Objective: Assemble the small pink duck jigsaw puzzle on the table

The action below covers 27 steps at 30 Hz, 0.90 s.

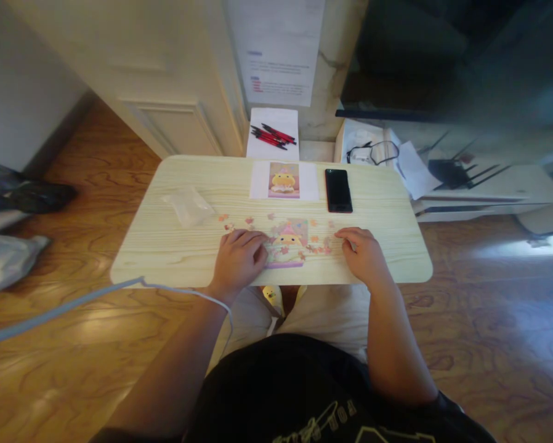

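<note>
A partly assembled jigsaw puzzle (287, 237) with a yellow cartoon character and a purple lower edge lies near the table's front edge. Loose puzzle pieces (314, 239) are scattered around and over it. My left hand (240, 257) rests at its left side, fingers stretched towards the puzzle and fingertips at its edge. To the right, my right hand (363, 251) is beside several loose pieces, index finger extended and thumb apart from it. No piece shows in either hand. Behind the puzzle, a printed reference picture (284, 181) shows the yellow character.
The light wood table (165, 252) also carries a clear plastic bag (191, 206) and a black phone (338, 191). Red pens (273, 136) lie on a white surface behind it. A pale blue cable (96, 298) runs to my left wrist. A router (449, 173) stands at the right.
</note>
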{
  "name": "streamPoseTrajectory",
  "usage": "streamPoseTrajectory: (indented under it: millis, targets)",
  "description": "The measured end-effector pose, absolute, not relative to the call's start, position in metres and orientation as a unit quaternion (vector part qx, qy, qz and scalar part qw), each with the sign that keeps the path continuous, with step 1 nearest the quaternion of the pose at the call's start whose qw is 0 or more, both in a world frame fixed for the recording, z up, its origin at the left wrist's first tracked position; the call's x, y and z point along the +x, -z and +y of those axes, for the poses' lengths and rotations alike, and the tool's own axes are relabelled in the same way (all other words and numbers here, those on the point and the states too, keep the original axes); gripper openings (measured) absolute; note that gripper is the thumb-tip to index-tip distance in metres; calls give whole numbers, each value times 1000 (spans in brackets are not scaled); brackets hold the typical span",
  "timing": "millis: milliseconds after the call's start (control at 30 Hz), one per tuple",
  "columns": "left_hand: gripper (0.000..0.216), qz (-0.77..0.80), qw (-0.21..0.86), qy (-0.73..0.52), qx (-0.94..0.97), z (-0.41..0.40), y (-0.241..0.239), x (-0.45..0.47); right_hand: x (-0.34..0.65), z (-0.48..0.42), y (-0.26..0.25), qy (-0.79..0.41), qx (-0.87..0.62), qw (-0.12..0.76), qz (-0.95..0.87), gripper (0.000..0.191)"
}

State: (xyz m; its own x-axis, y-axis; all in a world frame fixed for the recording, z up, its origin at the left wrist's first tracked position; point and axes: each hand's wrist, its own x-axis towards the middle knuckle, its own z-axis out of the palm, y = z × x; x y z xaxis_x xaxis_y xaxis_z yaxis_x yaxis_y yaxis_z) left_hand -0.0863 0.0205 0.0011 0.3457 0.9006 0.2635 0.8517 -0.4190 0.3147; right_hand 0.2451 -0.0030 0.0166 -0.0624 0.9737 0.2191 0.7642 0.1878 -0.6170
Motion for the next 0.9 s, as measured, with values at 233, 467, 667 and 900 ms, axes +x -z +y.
streamPoseTrajectory:
  millis: [233, 467, 667, 900]
  targets:
    - [29, 535, 36, -202, 820, 19, -1, -93, 237, -2, -14, -160, -608, 274, -728, 38]
    - [27, 569, 18, -211, 795, 18, 0, -106, 240, 5, -9, -126, -670, 264, -682, 33]
    - [26, 566, 16, -225, 793, 13, -1, -108, 224, 25, -6, -106, -726, 263, -627, 26]
    - [23, 559, 28, -244, 792, 7, -1, -109, 216, 45, -1, -116, -723, 252, -632, 15]
